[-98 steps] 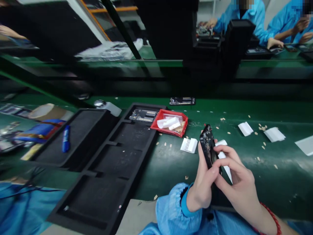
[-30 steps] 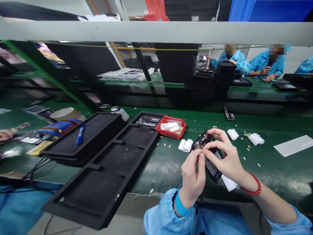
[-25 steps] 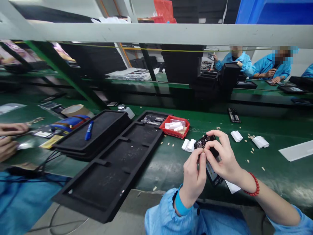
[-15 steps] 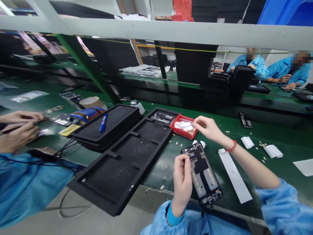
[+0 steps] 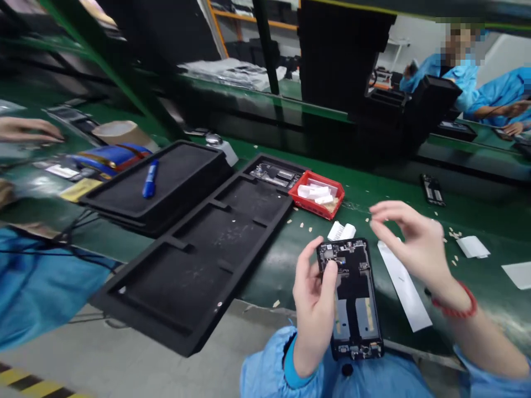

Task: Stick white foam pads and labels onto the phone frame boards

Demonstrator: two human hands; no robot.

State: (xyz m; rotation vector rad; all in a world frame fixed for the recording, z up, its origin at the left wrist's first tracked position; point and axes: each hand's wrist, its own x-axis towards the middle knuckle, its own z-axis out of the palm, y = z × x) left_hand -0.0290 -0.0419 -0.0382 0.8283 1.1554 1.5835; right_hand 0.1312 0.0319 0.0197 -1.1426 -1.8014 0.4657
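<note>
My left hand (image 5: 313,307) is closed round the left edge of an opened phone (image 5: 352,298), its thumb on the front near the upper end. The phone is tilted toward me, with its circuit board at the top and grey panels below. My right hand (image 5: 410,240) hovers up and to the right of the phone, apart from it. Its thumb and forefinger are pinched; anything between the tips is too small to make out. Below that hand a white paper strip (image 5: 406,290) lies on the green bench. A folded white paper piece (image 5: 341,231) sits just behind the phone.
A red bin (image 5: 317,208) with white pieces adjoins a long black foam tray (image 5: 194,271), whose far compartment holds a phone part (image 5: 274,174). Stacked black trays (image 5: 166,182) bear a blue marker (image 5: 150,179). Another phone part (image 5: 432,189) lies at right. A co-worker's hand (image 5: 29,130) is at left.
My right hand has moved from the red bin to the right and toward me. My left hand has turned the phone more upright. The camera view has tilted down.
</note>
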